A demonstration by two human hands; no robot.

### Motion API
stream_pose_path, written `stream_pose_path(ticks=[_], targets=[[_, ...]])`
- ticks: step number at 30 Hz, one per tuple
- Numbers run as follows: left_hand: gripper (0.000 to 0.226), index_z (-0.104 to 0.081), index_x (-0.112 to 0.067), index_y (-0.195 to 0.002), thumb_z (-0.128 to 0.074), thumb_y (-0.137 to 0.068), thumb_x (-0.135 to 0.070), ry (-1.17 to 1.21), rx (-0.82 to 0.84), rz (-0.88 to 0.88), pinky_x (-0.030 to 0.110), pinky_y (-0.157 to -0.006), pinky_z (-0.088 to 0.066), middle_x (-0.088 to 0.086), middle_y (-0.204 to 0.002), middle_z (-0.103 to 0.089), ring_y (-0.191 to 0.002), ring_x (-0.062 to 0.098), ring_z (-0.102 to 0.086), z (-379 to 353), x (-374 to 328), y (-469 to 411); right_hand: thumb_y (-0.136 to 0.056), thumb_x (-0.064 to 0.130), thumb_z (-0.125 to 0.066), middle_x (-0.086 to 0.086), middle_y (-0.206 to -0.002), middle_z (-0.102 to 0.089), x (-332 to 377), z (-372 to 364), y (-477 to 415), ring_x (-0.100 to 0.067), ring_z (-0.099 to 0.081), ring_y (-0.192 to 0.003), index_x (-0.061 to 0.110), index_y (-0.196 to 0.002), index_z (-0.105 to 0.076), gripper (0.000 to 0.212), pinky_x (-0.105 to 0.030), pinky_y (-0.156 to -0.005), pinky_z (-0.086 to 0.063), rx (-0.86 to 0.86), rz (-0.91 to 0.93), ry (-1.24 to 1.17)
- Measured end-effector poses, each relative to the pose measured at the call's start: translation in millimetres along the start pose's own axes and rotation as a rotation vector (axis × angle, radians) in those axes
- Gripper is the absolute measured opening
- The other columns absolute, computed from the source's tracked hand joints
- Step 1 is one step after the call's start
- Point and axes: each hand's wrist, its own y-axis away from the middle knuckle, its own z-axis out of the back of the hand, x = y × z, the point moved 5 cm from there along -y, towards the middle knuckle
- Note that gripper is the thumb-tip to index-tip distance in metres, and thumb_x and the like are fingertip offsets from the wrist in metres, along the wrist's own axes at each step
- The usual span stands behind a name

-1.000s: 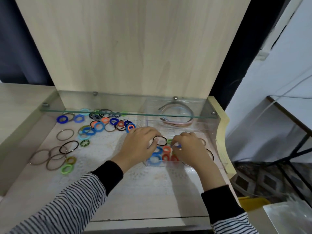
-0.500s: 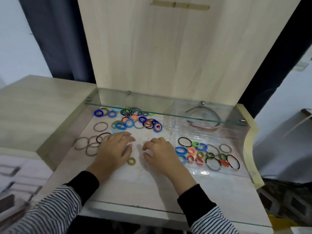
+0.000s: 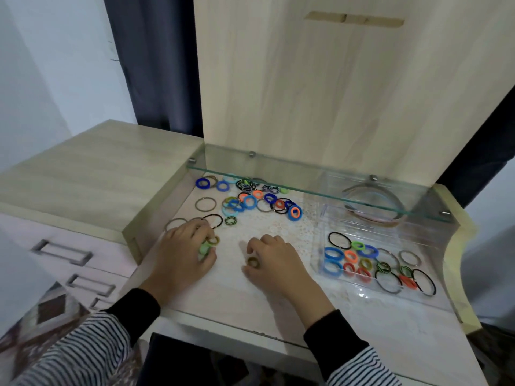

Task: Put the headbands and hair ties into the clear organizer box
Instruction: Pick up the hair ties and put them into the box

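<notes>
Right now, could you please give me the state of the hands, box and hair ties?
Left hand, gripping a green hair tie.
Right hand, pinching an olive hair tie.
Clear organizer box, open, partly filled.
Headbands, in the box's rear compartment.
Loose hair ties, on the desk.

Pale wood back panel (image 3: 334,93), dark curtain (image 3: 156,65), white wall (image 3: 55,65), glass shelf (image 3: 306,188), drawers with metal handles (image 3: 62,252) at left.

I am counting two hands: the left hand (image 3: 181,254) is gripping two hair ties (image 3: 207,246), the right hand (image 3: 276,263) one. One clear organizer box (image 3: 317,246) is holding about sixteen ties and at least two headbands (image 3: 370,218). The loose pile (image 3: 249,201) is overlapping too much to count.
</notes>
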Motion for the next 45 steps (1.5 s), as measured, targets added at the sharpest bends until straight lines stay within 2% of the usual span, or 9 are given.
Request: stream_pose_path(ticks=[6, 13, 19, 23, 28, 33, 37, 40, 45], targets=[[0.021, -0.051, -0.033, -0.089, -0.056, -0.074, -0.047, -0.018, 0.063, 0.064, 0.038, -0.083, -0.046, -0.015, -0.099, -0.053, -0.095, 0.014, -0.058, 3.6, 8.2, 9.9, -0.084, 0.03, -0.049, 0.0, -0.098, -0.055, 2.7, 2.4, 3.2, -0.023, -0.047, -0.095, 0.021, -0.098, -0.053, 0.017, -0.031, -0.07, -0.031, -0.023, 0.02, -0.001], [0.021, -0.06, -0.033, -0.083, -0.047, -0.076, -0.049, -0.047, 0.073, 0.091, 0.036, -0.08, -0.044, -0.014, -0.095, -0.054, -0.091, 0.017, -0.058, 3.8, 11.1, 15.1, -0.085, 0.027, -0.052, -0.002, -0.105, -0.055, 1.1, 0.1, 5.2, -0.023, -0.047, -0.1, 0.02, -0.099, -0.061, 0.018, -0.031, -0.074, -0.033, 0.003, 0.017, -0.021], [0.02, -0.062, -0.029, -0.085, -0.047, -0.085, -0.042, -0.002, -0.01, -0.016, 0.038, -0.071, -0.048, -0.01, -0.094, -0.061, -0.084, 0.02, -0.062, 2.0, -10.5, 4.3, -0.086, 0.023, -0.051, -0.005, -0.104, -0.056, -6.8, 8.4, 10.8, -0.025, -0.047, -0.1, 0.018, -0.1, -0.062, 0.018, -0.032, -0.074, -0.032, -0.042, 0.015, -0.021], [0.02, -0.063, -0.023, -0.089, -0.049, -0.094, -0.037, -0.012, -0.091, -0.171, 0.037, -0.067, -0.046, -0.005, -0.092, -0.061, -0.08, 0.021, -0.06, -11.1, -43.2, -12.6, -0.086, 0.022, -0.053, -0.004, -0.103, -0.056, -25.3, 22.5, 18.0, -0.025, -0.047, -0.099, 0.019, -0.098, -0.062, 0.015, -0.032, -0.073, -0.032, -0.081, -0.005, -0.024], [0.019, -0.062, -0.029, -0.094, -0.049, -0.092, -0.043, 0.089, 0.04, -0.249, 0.035, -0.068, -0.047, -0.01, -0.095, -0.059, -0.084, 0.017, -0.059, -37.1, -97.5, -47.8, -0.087, 0.022, -0.053, -0.004, -0.103, -0.057, -71.1, 50.9, 37.2, -0.024, -0.048, -0.099, 0.019, -0.1, -0.062, 0.016, -0.036, -0.077, -0.042, -0.154, -0.089, -0.034], [0.014, -0.061, -0.029, -0.091, -0.053, -0.089, -0.041, 0.154, 0.057, -0.376, 0.033, -0.066, -0.043, -0.009, -0.093, -0.059, -0.086, 0.018, -0.058, -57.4, -171.9, -71.7, -0.082, 0.019, -0.058, -0.004, -0.096, -0.06, -131.4, 76.3, 64.5, -0.025, -0.051, -0.096, 0.018, -0.093, -0.066, 0.013, -0.035, -0.076, -0.045, -0.199, -0.252, -0.089], [0.013, -0.063, -0.029, -0.088, -0.056, -0.086, -0.04, 0.126, 0.106, -0.419, 0.033, -0.068, -0.04, -0.008, -0.091, -0.06, -0.082, 0.021, -0.06, -80.6, -205.6, -84.3, -0.079, 0.021, -0.064, -0.008, -0.091, -0.063, -177.3, 86.8, 87.1, -0.026, -0.054, -0.091, 0.015, -0.088, -0.068, 0.011, -0.034, -0.077, -0.047, -0.148, -0.373, -0.158], [0.012, -0.066, -0.027, -0.086, -0.062, -0.084, -0.038, 0.068, 0.167, -0.382, 0.033, -0.069, -0.04, -0.005, -0.09, -0.062, -0.081, 0.022, -0.061, -96.2, -216.6, -93.3, -0.079, 0.022, -0.06, -0.009, -0.094, -0.064, -203.3, 86.2, 99.7, -0.03, -0.057, -0.093, 0.018, -0.084, -0.068, 0.01, -0.041, -0.084, -0.048, -0.065, -0.447, -0.108], [0.013, -0.07, -0.028, -0.085, -0.063, -0.084, -0.04, -0.006, 0.25, -0.312, 0.033, -0.074, -0.035, -0.004, -0.096, -0.062, -0.092, 0.023, -0.059, -100.4, -222.8, -103.4, -0.081, 0.031, -0.061, -0.001, -0.095, -0.064, -218.7, 82.3, 109.8, -0.024, -0.053, -0.102, 0.021, -0.091, -0.072, 0.018, -0.031, -0.084, -0.047, 0.13, -0.522, -0.098]])
